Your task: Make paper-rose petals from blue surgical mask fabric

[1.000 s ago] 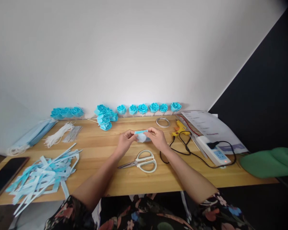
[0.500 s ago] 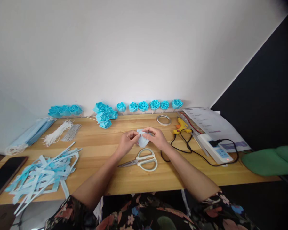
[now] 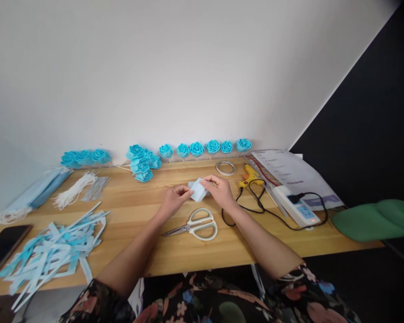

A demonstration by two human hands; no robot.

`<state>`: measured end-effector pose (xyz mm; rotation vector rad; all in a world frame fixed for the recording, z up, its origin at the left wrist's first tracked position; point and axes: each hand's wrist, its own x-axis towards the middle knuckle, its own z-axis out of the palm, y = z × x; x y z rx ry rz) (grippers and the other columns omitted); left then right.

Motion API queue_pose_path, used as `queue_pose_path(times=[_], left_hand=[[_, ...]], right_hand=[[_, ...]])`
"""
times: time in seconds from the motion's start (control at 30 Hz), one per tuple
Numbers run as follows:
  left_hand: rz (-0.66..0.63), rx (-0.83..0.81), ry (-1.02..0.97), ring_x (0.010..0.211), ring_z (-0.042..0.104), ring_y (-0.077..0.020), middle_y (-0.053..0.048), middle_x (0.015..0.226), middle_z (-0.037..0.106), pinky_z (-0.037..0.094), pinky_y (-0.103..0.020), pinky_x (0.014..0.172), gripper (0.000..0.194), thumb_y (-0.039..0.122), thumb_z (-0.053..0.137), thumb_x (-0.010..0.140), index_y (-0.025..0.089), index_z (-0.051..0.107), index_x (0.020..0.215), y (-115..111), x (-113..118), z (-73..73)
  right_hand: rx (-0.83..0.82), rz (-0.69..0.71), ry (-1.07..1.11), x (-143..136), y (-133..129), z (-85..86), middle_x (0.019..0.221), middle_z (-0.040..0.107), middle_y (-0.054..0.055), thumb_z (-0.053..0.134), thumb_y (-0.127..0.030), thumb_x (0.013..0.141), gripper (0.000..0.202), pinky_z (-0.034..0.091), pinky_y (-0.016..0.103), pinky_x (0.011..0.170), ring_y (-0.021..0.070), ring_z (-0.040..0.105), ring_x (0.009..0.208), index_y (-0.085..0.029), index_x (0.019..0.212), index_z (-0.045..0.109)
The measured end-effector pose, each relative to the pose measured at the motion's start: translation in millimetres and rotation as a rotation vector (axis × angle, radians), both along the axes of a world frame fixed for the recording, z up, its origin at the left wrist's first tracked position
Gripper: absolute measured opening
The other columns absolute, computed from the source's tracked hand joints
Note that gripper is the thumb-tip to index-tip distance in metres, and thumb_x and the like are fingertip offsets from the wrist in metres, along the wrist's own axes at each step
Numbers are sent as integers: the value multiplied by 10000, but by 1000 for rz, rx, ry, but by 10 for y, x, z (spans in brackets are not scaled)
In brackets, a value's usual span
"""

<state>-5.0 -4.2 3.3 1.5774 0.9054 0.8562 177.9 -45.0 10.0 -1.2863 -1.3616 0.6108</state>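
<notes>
Between my two hands, above the middle of the table, is a pale blue piece of folded fabric (image 3: 199, 190). My left hand (image 3: 177, 198) pinches its left edge between thumb and fingers. On the upper right, my right hand (image 3: 218, 188) grips the same piece, its fingers partly covering it. Just below my hands lies a pair of scissors (image 3: 202, 224) with white handles, blades pointing left. Blue fabric flowers (image 3: 196, 149) stand in a row against the wall, and more flowers (image 3: 142, 163) lie bunched left of that row.
A yellow glue gun (image 3: 249, 176) with a black cord lies right, by a white power strip (image 3: 298, 208) and paper sheets (image 3: 289, 172). Wire coil (image 3: 226, 168) sits behind my hands. Fabric strips (image 3: 57, 251), white cords (image 3: 76, 189), face masks (image 3: 37, 193) and a phone (image 3: 5, 251) are left.
The fabric piece has turned and now shows a flatter, squarer face. My left fingers have shifted to its left edge. The whole view has swung slightly right.
</notes>
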Motion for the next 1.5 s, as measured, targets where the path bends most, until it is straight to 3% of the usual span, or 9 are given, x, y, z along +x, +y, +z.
queue_pose_path(times=[0.43,1.0,1.5], left_hand=[[34,42,-39,551,496,-108,-4,581,605,392,-222,539,297,426,750,647,149,646,620,-6,17,22],[-27,52,19,603,543,-135,-17,636,649,412,-237,596,285,432,713,708,152,680,663,-25,-7,62],[1,96,29,601,542,-135,-15,631,640,413,-243,608,246,391,684,723,160,657,644,-16,-10,59]], right_hand=[[2,8,5,4,2,-6,792,706,36,612,-425,825,261,477,273,683,179,621,729,-179,806,698],[-8,-27,-1,9,4,0,709,668,8,636,-442,804,271,441,247,615,152,577,651,-180,755,683],[-2,-22,-2,9,7,-15,725,679,17,620,-449,816,279,454,254,629,162,592,665,-181,769,682]])
